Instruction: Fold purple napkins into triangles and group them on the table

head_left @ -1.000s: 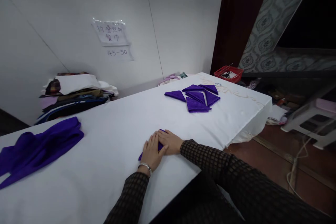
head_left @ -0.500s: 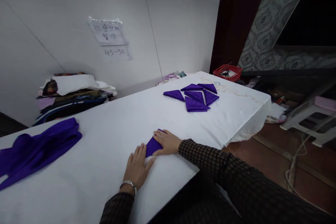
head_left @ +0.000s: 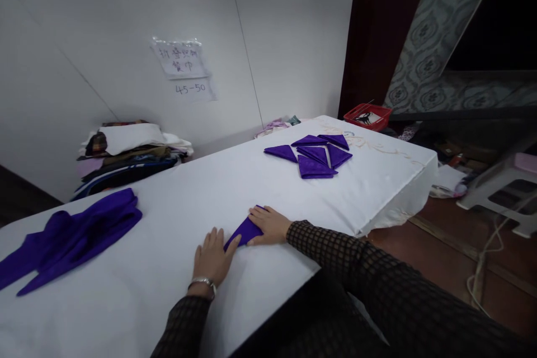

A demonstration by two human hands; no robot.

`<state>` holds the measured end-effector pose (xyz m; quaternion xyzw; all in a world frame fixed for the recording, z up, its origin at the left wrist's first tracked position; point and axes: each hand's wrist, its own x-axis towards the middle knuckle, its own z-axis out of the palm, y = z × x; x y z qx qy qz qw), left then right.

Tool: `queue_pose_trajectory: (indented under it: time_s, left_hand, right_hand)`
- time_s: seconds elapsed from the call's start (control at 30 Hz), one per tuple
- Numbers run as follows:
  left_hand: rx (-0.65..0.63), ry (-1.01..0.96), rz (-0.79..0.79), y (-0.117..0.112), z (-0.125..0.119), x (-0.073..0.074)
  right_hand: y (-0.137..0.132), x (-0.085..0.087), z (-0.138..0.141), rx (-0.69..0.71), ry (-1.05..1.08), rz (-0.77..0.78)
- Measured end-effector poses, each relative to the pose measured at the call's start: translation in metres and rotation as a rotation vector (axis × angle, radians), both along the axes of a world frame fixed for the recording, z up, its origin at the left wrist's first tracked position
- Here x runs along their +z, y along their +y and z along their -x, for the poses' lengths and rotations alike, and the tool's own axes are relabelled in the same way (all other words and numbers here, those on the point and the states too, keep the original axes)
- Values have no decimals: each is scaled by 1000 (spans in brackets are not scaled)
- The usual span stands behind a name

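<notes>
A small purple napkin [head_left: 245,230] folded into a triangle lies near the front edge of the white-covered table [head_left: 201,196]. My left hand [head_left: 212,260] lies flat with spread fingers, its fingertips on the napkin's left corner. My right hand [head_left: 271,225] lies flat on the napkin's right part, fingers stretched out. Farther back on the table lie several folded purple triangles [head_left: 312,154]. At the left end lies a heap of unfolded purple cloth [head_left: 71,238].
A stack of folded fabrics [head_left: 130,151] sits against the white wall at the back left, under a taped paper sign [head_left: 182,67]. A red basket [head_left: 367,117] stands behind the table's far corner. A white stool [head_left: 501,190] and cables are on the floor at right.
My left hand has slid left off the napkin, uncovering the folded triangle. My right hand has stayed pressed on its right side.
</notes>
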<state>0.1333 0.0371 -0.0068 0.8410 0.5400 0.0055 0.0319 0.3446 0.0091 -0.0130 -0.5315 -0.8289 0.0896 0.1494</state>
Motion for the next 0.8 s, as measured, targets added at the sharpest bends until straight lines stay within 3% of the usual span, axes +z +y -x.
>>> queue_pose_trajectory:
  time_s: [0.17, 0.27, 0.4, 0.8]
  left_hand:
    - [-201, -121, -51, 2, -51, 2]
    - [-202, -132, 14, 3, -64, -8]
    - [-174, -120, 35, 2, -57, -15]
    - [-121, -28, 27, -5, -15, -19]
  right_hand:
    - [0, 0, 1, 8, -2, -45]
    - [-1, 1, 1, 10, -12, -43]
    - [-1, 0, 1, 13, -35, -44]
    - [-2, 0, 0, 8, -21, -18]
